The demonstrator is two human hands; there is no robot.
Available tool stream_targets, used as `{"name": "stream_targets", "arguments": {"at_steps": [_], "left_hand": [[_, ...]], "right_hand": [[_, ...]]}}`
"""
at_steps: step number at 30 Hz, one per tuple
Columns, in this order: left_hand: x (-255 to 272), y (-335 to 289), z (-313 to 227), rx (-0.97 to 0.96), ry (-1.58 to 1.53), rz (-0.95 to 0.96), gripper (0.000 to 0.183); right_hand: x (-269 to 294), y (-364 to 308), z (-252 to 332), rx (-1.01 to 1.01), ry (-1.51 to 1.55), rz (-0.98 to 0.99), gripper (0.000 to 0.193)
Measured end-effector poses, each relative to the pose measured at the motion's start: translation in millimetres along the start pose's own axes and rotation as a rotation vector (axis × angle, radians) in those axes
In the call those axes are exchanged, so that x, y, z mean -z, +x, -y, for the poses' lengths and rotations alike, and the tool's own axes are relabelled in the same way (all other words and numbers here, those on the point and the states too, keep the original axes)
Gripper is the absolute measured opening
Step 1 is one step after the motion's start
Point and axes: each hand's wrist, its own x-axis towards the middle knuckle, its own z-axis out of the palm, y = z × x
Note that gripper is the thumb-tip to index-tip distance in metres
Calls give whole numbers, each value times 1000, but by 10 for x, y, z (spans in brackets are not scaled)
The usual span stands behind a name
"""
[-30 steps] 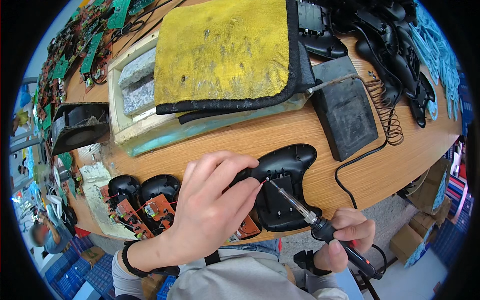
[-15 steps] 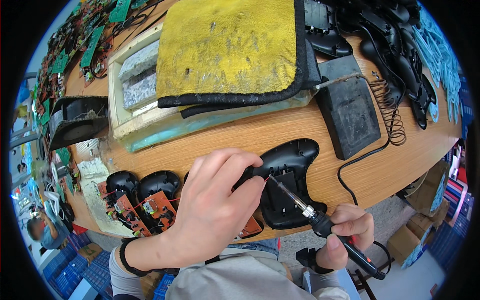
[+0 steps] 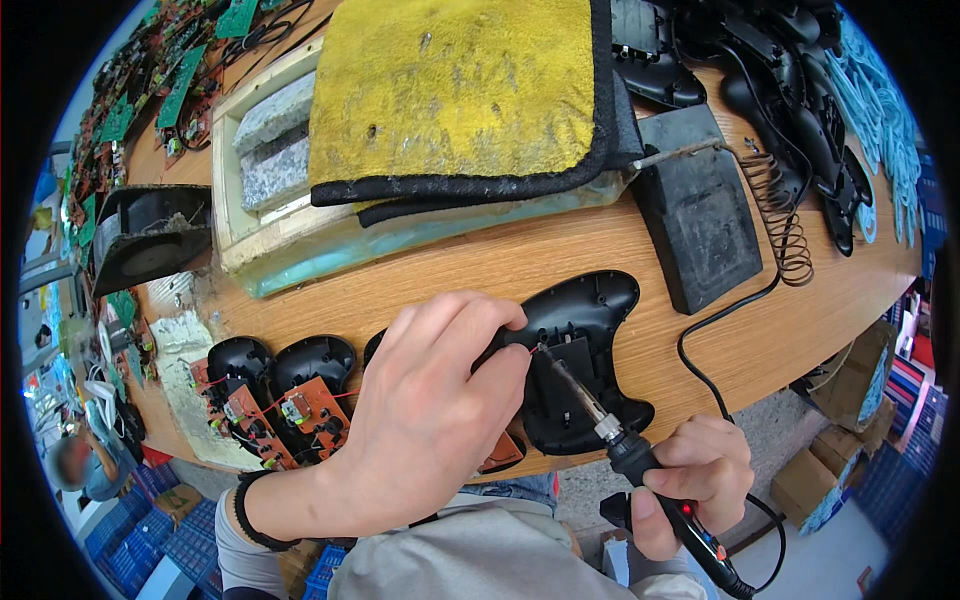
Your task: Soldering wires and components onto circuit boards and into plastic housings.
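My right hand (image 3: 700,480) grips a soldering iron (image 3: 630,455) by its black handle, where a small red light glows. The iron's tip points up and left into a black game controller shell (image 3: 592,300) lying on the table. Beside that tip, a thin red wire (image 3: 536,349) sticks out from the pinched thumb and forefinger of my left hand (image 3: 425,400). My left hand covers the shell's left side and part of a row of other shells. Orange circuit boards (image 3: 320,405) with red wires lie on those shells.
Behind the work stands a wooden tray (image 3: 228,215) holding grey blocks, with a yellow cloth (image 3: 455,95) over it. A dark block (image 3: 700,225) and a wire coil (image 3: 785,235) sit to the right. More black shells (image 3: 800,120) and blue cables (image 3: 880,90) lie beyond.
The soldering iron has turned slightly, its handle end shifting down and left, and its red light now shows. My left hand stays nearly in place with the wire.
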Motion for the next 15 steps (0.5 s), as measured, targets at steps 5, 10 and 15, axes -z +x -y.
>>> {"name": "stream_targets", "arguments": {"at_steps": [5,10,15], "left_hand": [[-15,-10,12,7,-6,3,14],[-3,-2,-3,14,-10,-1,14],[-5,10,-15,11,-2,0,14]], "right_hand": [[-61,-144,-44,62,-28,-226,25],[94,-312,-131,-2,112,-272,27],[-117,-392,-165,-107,96,-592,23]]}}
